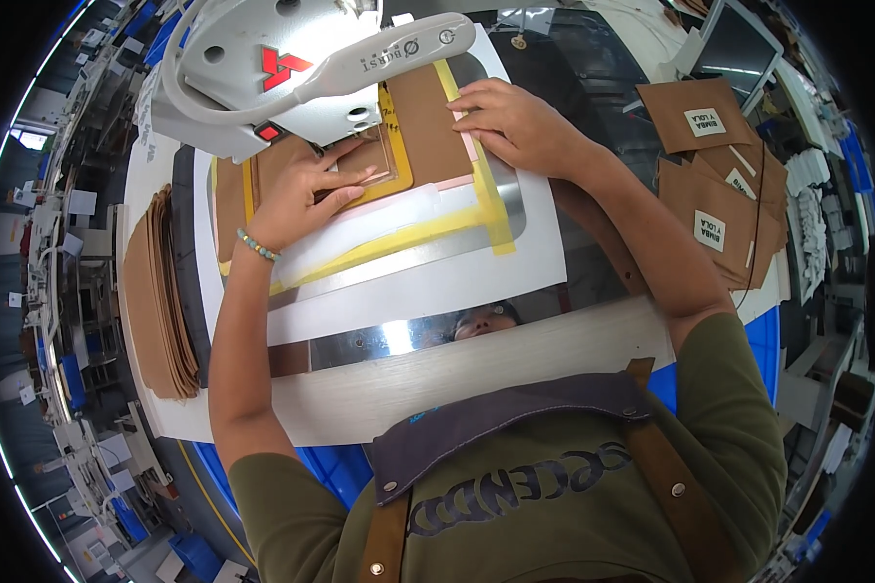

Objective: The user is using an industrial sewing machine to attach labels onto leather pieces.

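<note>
Under a white machine head point(224, 78) lies a brown sheet point(433, 131), on a white board edged with yellow tape point(428, 224). A yellow-framed clear template point(395, 155) rests on the brown sheet. My left hand point(306, 189), with a beaded bracelet at the wrist, rests with fingers spread at the template's lower left; some fingertips reach under the machine head, where they are partly hidden. My right hand point(515, 131) rests with bent, parted fingertips on the taped right edge of the brown sheet, beside a pale pink strip.
A stack of brown sheets point(154, 291) lies at the left. Brown pieces with white labels point(695, 199) pile at the right, below a monitor point(734, 53). A grey cabled control handle point(389, 63) crosses the machine. A reflective metal strip point(360, 342) runs along the near table edge point(476, 365).
</note>
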A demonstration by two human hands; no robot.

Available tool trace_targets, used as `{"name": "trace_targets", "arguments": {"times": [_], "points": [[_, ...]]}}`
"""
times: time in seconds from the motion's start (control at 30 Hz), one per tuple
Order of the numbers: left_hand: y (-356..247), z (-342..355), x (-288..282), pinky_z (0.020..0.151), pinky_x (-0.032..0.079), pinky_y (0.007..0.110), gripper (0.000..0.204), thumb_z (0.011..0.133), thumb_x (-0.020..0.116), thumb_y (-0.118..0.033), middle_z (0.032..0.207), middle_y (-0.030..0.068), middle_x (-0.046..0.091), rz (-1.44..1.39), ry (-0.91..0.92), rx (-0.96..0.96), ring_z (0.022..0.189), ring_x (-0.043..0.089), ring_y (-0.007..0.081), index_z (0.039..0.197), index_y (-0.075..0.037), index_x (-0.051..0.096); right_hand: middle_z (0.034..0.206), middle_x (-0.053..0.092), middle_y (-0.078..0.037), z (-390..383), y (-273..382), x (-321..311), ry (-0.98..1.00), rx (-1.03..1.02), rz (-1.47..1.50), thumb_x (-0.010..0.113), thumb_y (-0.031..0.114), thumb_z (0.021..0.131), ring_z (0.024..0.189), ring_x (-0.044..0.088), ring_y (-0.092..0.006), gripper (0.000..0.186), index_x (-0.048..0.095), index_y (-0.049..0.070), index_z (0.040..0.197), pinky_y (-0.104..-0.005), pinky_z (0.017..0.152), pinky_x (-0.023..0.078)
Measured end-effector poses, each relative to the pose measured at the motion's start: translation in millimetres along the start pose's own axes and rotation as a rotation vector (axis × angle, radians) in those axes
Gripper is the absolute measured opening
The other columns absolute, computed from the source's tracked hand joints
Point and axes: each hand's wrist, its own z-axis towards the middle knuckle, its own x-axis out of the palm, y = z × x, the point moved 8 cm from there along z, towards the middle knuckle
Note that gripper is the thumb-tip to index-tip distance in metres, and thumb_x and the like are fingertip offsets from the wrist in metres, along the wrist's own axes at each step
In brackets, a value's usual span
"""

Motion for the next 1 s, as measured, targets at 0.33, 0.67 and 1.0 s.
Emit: {"name": "trace_targets", "arguments": {"times": [0.33,0.67,1.0], "points": [[32,10,-14,0.105,0.051,0.041,0.031,0.098,0.076,-0.026,0.124,0.0189,0.072,0.008,-0.102,-0.077,0.119,0.063,0.0335,0.129,-0.023,0.081,0.127,0.075,-0.013,4,1,3,-0.020,-0.005,-0.019,0.062,0.011,0.098,0.131,0.060,-0.0293,0.026,0.082,0.001,0.112,-0.0401,0.114,0.049],[29,-18,-19,0.118,0.042,0.046,0.034,0.105,0.065,-0.024,0.140,0.0202,0.066,0.039,-0.196,-0.204,0.132,0.056,0.0384,0.135,-0.012,0.076,0.130,0.074,-0.012,7,12,2,-0.024,-0.053,-0.018,0.060,0.008,0.096,0.133,0.059,-0.0291,0.028,0.082,0.001,0.111,-0.0407,0.114,0.049],[110,-151,-90,0.125,0.036,0.045,0.042,0.109,0.058,-0.023,0.156,0.0175,0.057,0.344,-0.540,-0.382,0.147,0.048,0.0372,0.147,-0.006,0.065,0.131,0.074,-0.011,19,35,10,-0.023,-0.029,-0.019,0.061,0.008,0.096,0.133,0.059,-0.0270,0.026,0.082,0.002,0.111,-0.0404,0.112,0.050]]}}
